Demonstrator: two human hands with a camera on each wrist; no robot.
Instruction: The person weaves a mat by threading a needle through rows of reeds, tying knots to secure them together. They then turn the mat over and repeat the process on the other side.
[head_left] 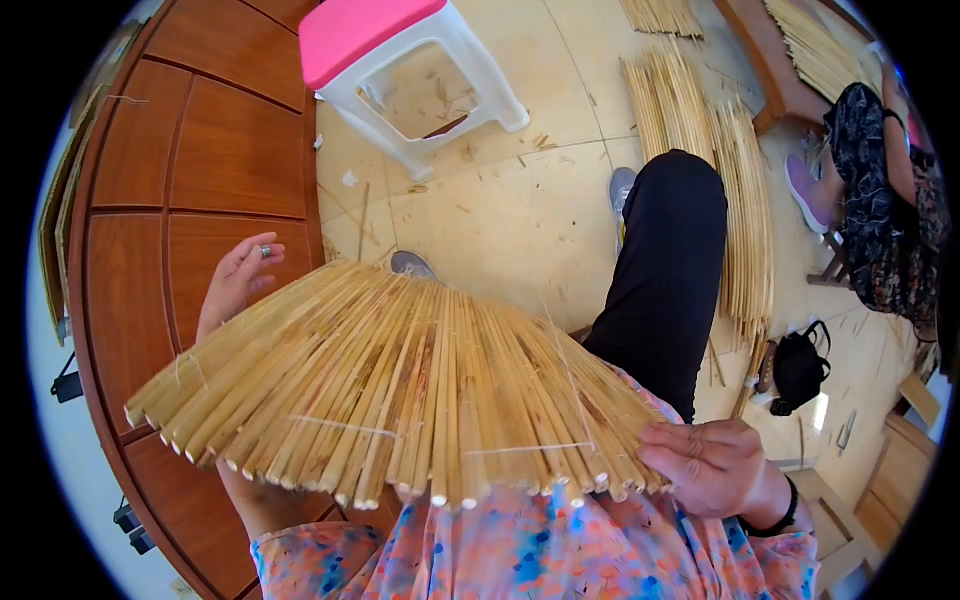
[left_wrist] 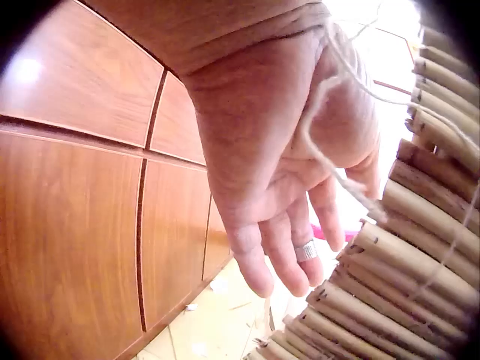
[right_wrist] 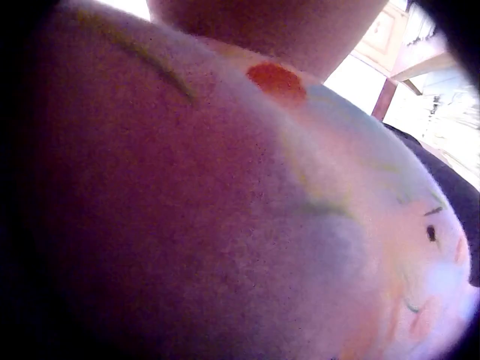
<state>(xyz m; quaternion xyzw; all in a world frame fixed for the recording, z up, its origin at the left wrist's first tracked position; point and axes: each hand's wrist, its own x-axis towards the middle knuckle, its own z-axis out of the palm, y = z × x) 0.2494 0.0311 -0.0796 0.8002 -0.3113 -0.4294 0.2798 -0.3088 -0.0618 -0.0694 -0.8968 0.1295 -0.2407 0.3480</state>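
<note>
A fan-shaped mat of straw-coloured reed stalks [head_left: 430, 390], bound with thin white string [head_left: 530, 448], spreads over the person's lap with its cut ends towards the body. The right hand [head_left: 705, 468] pinches the mat's right edge between thumb and fingers. Beyond the mat's left side, the left hand [head_left: 245, 275] is held up with fingers extended, a ring on one of them. In the left wrist view that left hand [left_wrist: 285, 172] stays beside the stalks [left_wrist: 405, 262], and a loose string end [left_wrist: 319, 146] crosses in front of its palm. Patterned cloth [right_wrist: 225, 210] fills most of the right wrist view, hiding the right hand there.
Wooden panelled cabinets [head_left: 235, 150] stand close at the left. A pink-topped white stool [head_left: 375, 40] is ahead on the tiled floor. Reed bundles [head_left: 745, 220] lie to the right, near another person's purple shoe [head_left: 812, 195] and a black bag [head_left: 800, 368]. Scraps litter the floor.
</note>
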